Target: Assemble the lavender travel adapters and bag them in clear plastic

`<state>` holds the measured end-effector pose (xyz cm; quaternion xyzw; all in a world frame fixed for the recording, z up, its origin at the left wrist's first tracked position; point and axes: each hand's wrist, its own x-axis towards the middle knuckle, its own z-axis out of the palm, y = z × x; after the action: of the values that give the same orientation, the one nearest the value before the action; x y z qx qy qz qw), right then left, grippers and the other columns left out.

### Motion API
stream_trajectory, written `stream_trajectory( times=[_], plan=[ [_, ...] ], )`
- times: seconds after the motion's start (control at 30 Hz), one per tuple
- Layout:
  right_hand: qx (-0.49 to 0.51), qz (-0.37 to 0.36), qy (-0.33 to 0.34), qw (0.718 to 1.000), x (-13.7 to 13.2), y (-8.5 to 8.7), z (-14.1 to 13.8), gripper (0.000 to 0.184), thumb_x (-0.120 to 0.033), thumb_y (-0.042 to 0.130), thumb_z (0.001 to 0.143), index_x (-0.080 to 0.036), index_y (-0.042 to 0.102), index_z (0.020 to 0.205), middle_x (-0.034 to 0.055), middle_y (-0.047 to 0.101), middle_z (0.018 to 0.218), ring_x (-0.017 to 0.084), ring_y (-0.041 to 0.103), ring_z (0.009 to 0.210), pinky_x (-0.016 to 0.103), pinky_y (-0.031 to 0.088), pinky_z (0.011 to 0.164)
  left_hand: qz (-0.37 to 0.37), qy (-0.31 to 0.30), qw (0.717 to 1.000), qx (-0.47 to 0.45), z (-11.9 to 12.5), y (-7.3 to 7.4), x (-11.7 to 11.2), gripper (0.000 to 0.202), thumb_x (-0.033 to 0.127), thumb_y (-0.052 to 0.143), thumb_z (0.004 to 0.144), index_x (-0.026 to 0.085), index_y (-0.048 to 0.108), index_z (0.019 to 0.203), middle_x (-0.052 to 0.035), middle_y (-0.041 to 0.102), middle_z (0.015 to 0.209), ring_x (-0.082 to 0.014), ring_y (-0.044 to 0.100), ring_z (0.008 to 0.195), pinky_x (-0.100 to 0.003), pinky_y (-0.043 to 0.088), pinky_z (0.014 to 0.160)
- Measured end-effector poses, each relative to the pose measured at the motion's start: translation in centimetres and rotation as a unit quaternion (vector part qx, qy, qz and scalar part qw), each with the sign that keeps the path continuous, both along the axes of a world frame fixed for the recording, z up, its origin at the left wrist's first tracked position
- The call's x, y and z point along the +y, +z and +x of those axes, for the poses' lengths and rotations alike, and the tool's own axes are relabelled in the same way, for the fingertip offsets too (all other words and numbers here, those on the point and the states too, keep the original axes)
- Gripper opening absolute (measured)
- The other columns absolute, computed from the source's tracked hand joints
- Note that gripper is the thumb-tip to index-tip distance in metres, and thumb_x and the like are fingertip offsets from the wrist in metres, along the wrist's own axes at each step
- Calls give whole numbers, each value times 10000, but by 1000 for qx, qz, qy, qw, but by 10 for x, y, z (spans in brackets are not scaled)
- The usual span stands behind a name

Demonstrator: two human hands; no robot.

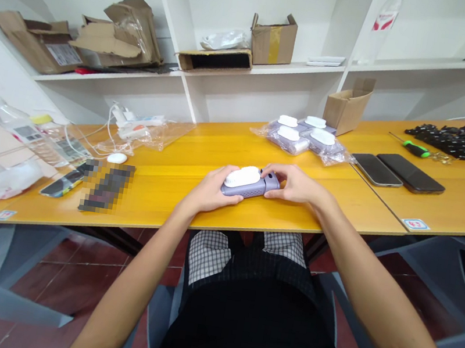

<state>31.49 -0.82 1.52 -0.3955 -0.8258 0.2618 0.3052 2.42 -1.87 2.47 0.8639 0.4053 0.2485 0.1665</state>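
Note:
A purple-grey oblong brush with a white, ribbed oval head lies sideways just above or on the yellow table, close to its front edge; I cannot tell whether it touches. My left hand grips the brush's left end, thumb along the near side and fingers behind. Around the right end, my right hand has thumb and fingers closed on a purple-grey end piece. A narrow dark seam shows between that piece and the body. Farther back sit several similar white-topped brushes in clear plastic wrapping.
Two dark phones and a green-black screwdriver lie right of the brushes, before a heap of black parts. Plastic bottles, white cables and another phone occupy the left. Shelves behind hold cardboard boxes.

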Motion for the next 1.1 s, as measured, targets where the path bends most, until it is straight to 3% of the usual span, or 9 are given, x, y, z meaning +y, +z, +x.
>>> stream_trajectory(
  times=[0.17,0.37,0.77,0.93,1.1],
  plan=[
    [-18,15,6,1000,1,0,0,465,-373,858,728,-259,701,1150,43,717,1083,238,643,857,416,523,819,-4,4,1000,6,1,1,-1,651,421,781,795,257,527,1371,-94,643,1350,-323,621,1195,-511,506,1044],
    [26,-7,-3,1000,-4,2,-3,723,-346,890,681,-260,533,1304,83,628,1306,225,636,892,400,559,784,5,3,1000,10,0,1,0,655,410,791,786,259,531,1368,-89,646,1355,-320,616,1212,-508,498,1061],
    [12,3,-36,999,-5,3,-9,726,-317,910,646,-234,574,1284,68,669,1165,239,638,902,415,553,807,87,9,996,3,-6,-2,2,647,358,826,749,264,567,1334,-85,678,1279,-313,641,1127,-529,510,1023],
    [30,-22,-37,999,-3,1,-7,898,-339,929,623,-244,537,1425,105,634,1352,263,662,994,450,564,900,109,-3,994,-9,-5,-2,2,648,332,825,750,280,558,1339,-78,662,1316,-310,627,1156,-529,511,1032],
    [15,-45,-33,998,-2,2,-8,894,-328,922,604,-195,568,1414,129,632,1383,303,659,1105,471,541,991,132,-32,991,-20,-5,-3,2,649,314,818,760,277,553,1351,-81,654,1338,-305,614,1174,-518,512,1040]
  ],
)
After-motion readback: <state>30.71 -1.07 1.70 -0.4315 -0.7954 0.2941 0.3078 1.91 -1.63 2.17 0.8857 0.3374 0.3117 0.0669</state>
